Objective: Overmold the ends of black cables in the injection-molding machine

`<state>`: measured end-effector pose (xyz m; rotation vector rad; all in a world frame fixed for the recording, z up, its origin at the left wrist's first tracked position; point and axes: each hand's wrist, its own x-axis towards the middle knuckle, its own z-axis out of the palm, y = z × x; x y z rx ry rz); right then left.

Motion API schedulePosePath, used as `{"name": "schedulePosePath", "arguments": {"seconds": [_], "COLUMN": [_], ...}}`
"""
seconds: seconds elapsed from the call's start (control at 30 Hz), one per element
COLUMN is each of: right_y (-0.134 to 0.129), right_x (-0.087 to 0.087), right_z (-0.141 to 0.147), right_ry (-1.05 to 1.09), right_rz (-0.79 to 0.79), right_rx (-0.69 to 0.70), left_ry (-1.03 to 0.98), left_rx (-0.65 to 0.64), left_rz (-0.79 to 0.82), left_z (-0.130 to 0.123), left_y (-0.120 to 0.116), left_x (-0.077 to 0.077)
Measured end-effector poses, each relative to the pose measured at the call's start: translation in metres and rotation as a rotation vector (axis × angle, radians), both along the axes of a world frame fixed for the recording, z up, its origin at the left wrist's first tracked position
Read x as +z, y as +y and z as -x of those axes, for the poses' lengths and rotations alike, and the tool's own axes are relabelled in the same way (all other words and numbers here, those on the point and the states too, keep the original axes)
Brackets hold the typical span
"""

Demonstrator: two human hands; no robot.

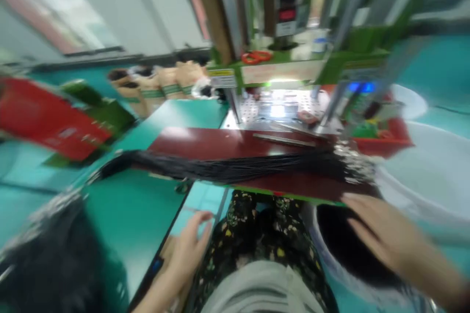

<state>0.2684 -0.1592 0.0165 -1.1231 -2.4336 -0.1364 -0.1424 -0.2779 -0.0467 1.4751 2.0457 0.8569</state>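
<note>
A long bundle of thin black wires [227, 167] lies across the dark red work board [205, 139]; pale metallic ends [355, 162] fan out at its right. Below the board's right end, my right hand [378, 227] stretches out its fingers above a white-rimmed bucket with dark contents, fingertips close to the board's edge. Whether they touch the edge I cannot tell. My left hand [193, 242] hovers beside my left thigh, thumb and fingers curved but apart, with nothing between them. The whole view is smeared by motion.
A green table [154, 215] spreads left, bearing a dark bundle [62, 259] with pale ends. Beyond are a red bin [47, 117] and paper bags [169, 80]. A machine frame with orange-handled scissors [257, 56] stands ahead. At right are a red tray [389, 144] and a white tub [440, 171].
</note>
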Motion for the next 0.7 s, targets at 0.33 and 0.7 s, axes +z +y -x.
{"name": "schedulePosePath", "arguments": {"seconds": [0.33, 0.7], "right_y": [0.046, 0.071], "right_x": [-0.030, -0.063], "right_z": [0.258, 0.277], "right_ry": [-0.065, 0.055], "right_rz": [-0.173, -0.271], "right_rx": [0.913, 1.071], "left_ry": [1.059, 0.896], "left_rx": [0.761, 1.039], "left_rz": [0.244, 0.328], "left_z": [-0.003, 0.030], "left_y": [-0.276, -0.283], "left_x": [-0.017, -0.071]}}
